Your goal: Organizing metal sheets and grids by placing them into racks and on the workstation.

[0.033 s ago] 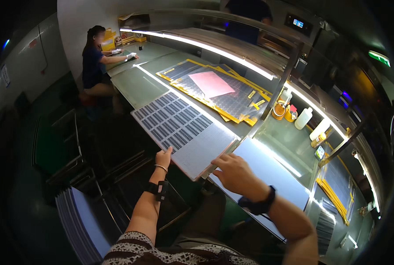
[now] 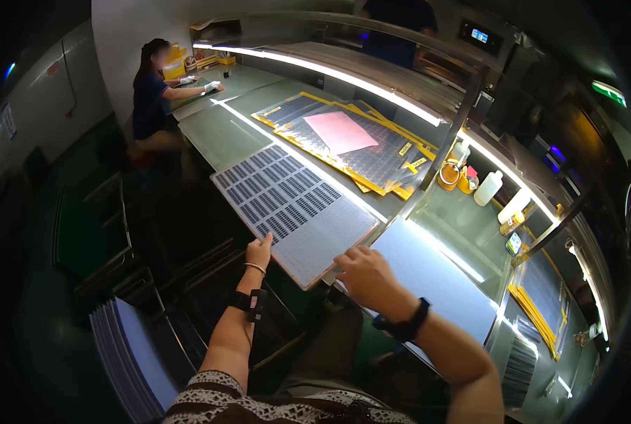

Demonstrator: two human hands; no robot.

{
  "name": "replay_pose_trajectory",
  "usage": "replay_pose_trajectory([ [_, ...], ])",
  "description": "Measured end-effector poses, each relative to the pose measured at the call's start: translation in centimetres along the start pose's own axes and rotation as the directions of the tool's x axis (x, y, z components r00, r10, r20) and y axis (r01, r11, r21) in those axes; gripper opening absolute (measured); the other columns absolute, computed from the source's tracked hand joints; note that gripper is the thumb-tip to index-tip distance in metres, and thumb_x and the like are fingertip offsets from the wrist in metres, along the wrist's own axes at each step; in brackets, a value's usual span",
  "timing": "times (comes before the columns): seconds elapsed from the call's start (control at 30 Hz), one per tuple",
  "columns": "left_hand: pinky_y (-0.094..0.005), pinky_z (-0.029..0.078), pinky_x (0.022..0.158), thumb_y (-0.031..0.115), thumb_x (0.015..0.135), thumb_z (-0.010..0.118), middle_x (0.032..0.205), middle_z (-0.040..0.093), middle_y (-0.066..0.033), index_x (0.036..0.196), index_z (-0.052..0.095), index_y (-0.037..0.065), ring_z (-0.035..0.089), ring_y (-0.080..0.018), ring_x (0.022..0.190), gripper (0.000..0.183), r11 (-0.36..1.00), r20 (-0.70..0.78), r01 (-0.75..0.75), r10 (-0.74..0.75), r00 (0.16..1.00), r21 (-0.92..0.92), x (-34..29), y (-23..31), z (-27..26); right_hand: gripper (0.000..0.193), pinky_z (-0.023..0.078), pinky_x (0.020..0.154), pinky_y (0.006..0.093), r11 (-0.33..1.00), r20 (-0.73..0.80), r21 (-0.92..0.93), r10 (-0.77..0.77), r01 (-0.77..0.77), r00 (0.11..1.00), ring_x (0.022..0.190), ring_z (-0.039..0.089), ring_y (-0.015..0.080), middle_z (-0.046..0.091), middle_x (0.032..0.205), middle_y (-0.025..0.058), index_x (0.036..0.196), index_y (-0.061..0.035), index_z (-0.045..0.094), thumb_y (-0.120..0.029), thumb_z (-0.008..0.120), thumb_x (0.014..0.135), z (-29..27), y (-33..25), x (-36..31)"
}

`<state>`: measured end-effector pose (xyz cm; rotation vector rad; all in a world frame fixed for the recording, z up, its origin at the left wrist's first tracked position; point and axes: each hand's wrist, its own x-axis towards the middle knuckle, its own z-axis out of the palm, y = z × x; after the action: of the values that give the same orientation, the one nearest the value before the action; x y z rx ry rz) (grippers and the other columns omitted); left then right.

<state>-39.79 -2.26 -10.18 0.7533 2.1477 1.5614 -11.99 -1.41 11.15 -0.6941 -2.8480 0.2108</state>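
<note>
A flat grey panel lies on the bench in front of me. Rows of dark rectangular patterns cover its far left part, while the near right part is plain and finely dotted. My left hand is closed on the panel's near edge, its thumb on top and the fingers hidden below. At the right edge, close to the near corner, my right hand is bent with its fingertips closed on the rim. Beside it on the right lies a plain pale blue-white panel, partly under my right forearm.
Yellow-taped dark sheets carry a pink sheet farther back. Bottles and an orange tape roll stand at right. Upright panels fill the lower left. A gloved co-worker sits far left; a metal post rises behind.
My right hand has shifted slightly left along with the patterned panel's right edge. My left hand has moved barely to the left, still on the near edge.
</note>
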Motion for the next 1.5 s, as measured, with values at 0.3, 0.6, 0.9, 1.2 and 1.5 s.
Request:
replay_pose_trajectory([
  [0.3, -0.0411, 0.039, 0.095, 0.031, 0.094, 0.043, 0.117, 0.055, -0.0119, 0.120, 0.047, 0.003, 0.052, -0.0263, 0.108, 0.039, 0.088, 0.482, 0.492, -0.116, 0.869, -0.866, -3.2, -0.5, -1.6, 0.049, 0.036, 0.099, 0.0398, 0.946, -0.059, -0.036, -0.325, 0.323, 0.944, 0.115, 0.046, 0.0327, 0.052, 0.115, 0.0148, 0.100, -0.0047, 0.052, -0.028, 0.074, 0.062, 14.1, -2.4, 3.3],
  [0.6, -0.0457, 0.032, 0.102, 0.033, 0.096, 0.034, 0.130, 0.045, -0.0153, 0.127, 0.040, 0.002, 0.042, -0.0316, 0.119, 0.045, -0.046, 0.463, 0.462, -0.012, 0.886, -0.886, -3.7, -0.1, -2.0, 0.046, 0.043, 0.091, 0.0397, 0.937, -0.071, 0.069, -0.339, 0.344, 0.938, 0.109, 0.048, 0.0392, 0.047, 0.122, 0.0203, 0.098, -0.0014, 0.052, -0.031, 0.070, 0.068, 13.9, -2.5, 3.7],
  [0.9, -0.0431, 0.033, 0.101, 0.035, 0.095, 0.036, 0.125, 0.049, -0.0128, 0.124, 0.044, 0.002, 0.045, -0.0291, 0.116, 0.044, 0.036, 0.474, 0.480, -0.106, 0.874, -0.877, -4.3, 1.7, -2.4, 0.049, 0.044, 0.090, 0.0404, 0.940, -0.040, 0.071, -0.333, 0.335, 0.942, 0.109, 0.048, 0.0400, 0.048, 0.121, 0.0210, 0.100, -0.0005, 0.051, -0.032, 0.071, 0.068, 13.4, -2.8, 3.4],
  [1.2, -0.0425, 0.034, 0.101, 0.035, 0.095, 0.037, 0.124, 0.050, -0.0130, 0.124, 0.044, 0.003, 0.046, -0.0288, 0.115, 0.044, 0.011, 0.460, 0.463, -0.100, 0.883, -0.886, -4.0, 1.1, -2.1, 0.043, 0.042, 0.092, 0.0384, 0.941, -0.042, -0.151, -0.313, 0.304, 0.949, 0.111, 0.046, 0.0404, 0.050, 0.120, 0.0221, 0.101, -0.0008, 0.054, -0.027, 0.068, 0.070, 14.1, -3.7, 3.4],
  [1.5, -0.0440, 0.036, 0.099, 0.037, 0.095, 0.034, 0.122, 0.051, -0.0156, 0.122, 0.045, 0.001, 0.048, -0.0301, 0.113, 0.046, 0.006, 0.480, 0.483, -0.089, 0.872, -0.876, -4.2, 0.5, -1.6, 0.030, 0.050, 0.078, 0.0357, 0.939, -0.042, 0.121, -0.318, 0.321, 0.947, 0.106, 0.053, 0.0328, 0.053, 0.119, 0.0135, 0.090, -0.0086, 0.056, -0.025, 0.069, 0.068, 12.1, -2.5, 3.2],
])
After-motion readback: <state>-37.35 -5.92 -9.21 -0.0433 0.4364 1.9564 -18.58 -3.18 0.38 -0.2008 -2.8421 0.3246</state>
